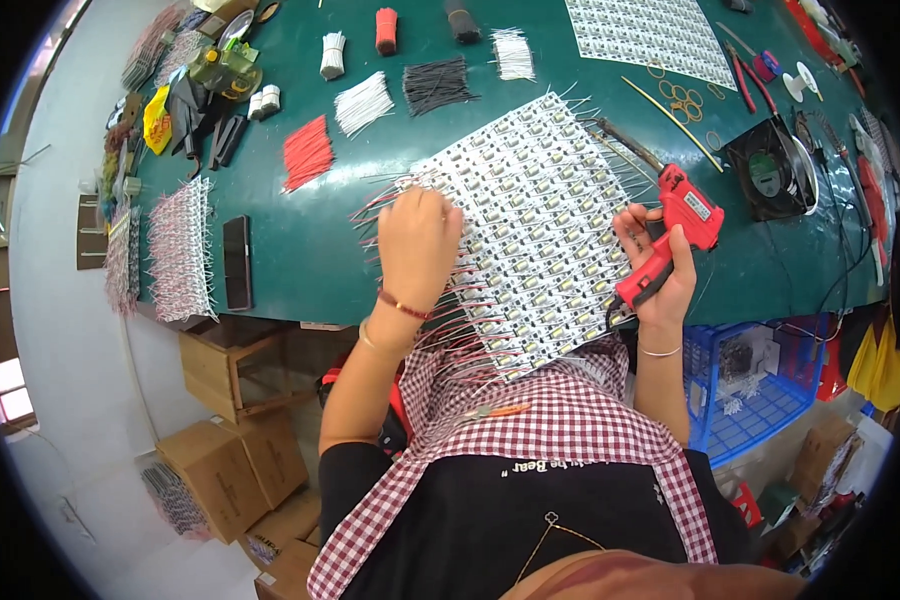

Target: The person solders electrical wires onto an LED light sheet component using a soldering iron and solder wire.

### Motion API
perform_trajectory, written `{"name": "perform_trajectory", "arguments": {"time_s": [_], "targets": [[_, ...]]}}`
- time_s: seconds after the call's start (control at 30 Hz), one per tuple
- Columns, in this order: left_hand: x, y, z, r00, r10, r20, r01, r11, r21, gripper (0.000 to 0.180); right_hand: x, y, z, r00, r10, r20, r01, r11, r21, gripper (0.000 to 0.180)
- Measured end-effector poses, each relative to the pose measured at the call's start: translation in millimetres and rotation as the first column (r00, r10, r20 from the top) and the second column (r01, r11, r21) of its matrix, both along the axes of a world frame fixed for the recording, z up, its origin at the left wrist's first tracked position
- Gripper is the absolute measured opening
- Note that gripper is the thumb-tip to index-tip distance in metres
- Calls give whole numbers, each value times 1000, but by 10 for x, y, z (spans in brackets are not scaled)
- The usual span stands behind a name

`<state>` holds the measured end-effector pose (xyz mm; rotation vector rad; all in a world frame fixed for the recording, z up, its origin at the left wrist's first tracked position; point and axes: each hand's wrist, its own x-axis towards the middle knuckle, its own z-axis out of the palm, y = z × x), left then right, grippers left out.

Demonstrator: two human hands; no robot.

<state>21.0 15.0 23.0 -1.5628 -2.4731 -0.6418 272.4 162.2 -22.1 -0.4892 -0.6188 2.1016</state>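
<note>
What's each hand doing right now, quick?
Left hand: fingers curled at the board; can't tell if it grips anything.
Right hand: holding the red soldering tool.

Apron [540,420]: burgundy-white check | top [440,520]: black | necklace [552,519]: gold | left: 2 bracelets [403,305] | right: 1 bangle [662,353]

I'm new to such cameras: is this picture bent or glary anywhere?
Head view: the green table looks curved, corners go black, a pale sheen lies near the red wires, the left window looks washed out, the red soldering tool fairly sharp.
</note>
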Motion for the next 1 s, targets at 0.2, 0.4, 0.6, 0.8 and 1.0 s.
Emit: {"name": "perform_trajectory", "arguments": {"time_s": [0.2, 0.4, 0.6, 0.8, 1.0], "targets": [[103, -130, -96, 987, 137, -79, -142, 988, -55, 11, -6, 14, -17, 1000, 17, -10, -17, 1000, -6, 34], [209, 303, 6, 967, -177, 185, 185, 982, -26, 11, -18, 3, -10, 1000, 5, -7, -5, 1000, -1, 34], [186, 314, -77, 950, -155, 271, 185, 978, -91, 13, -15, 4, -13, 1000, 14, -9, -14, 1000, 5, 35], [234, -152, -104, 997, 71, -38, -70, 997, 34, 13, 5, 12, -20, 1000, 14, -12, -13, 1000, 5, 35], [282, -89, -24, 983, 141, -114, -137, 990, 40, 12, 5, 8, -5, 1000, 12, -19, -12, 1000, -2, 34]]}}
